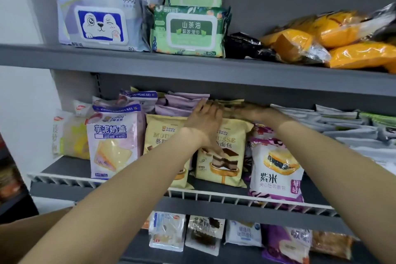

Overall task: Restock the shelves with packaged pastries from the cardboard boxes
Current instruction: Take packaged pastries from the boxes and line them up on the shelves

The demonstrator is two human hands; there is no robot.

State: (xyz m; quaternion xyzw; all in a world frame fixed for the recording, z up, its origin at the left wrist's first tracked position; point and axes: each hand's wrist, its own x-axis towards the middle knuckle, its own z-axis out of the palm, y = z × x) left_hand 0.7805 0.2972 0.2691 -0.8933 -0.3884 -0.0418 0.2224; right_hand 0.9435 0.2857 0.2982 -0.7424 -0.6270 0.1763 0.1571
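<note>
Both my arms reach into the middle shelf [64, 166]. My left hand [204, 121] lies flat, fingers apart, on top of the row of cream mousse-bread packs [222, 156]. My right hand [255, 112], blurred, rests on the tops of the same stacked packs just to the right; whether it grips one I cannot tell. A purple taro pack [113, 141] stands to the left and a purple-rice sandwich pack [276, 167] to the right. No cardboard box is in view.
The top shelf [128, 60] holds wet-wipe packs [100, 23] and green ones [188, 32], with orange bags [334, 43] at right. A white wire rail [214, 196] fronts the middle shelf. Grey flat packs [347, 128] lie far right. More pastry packs [167, 231] stand on the lower shelf.
</note>
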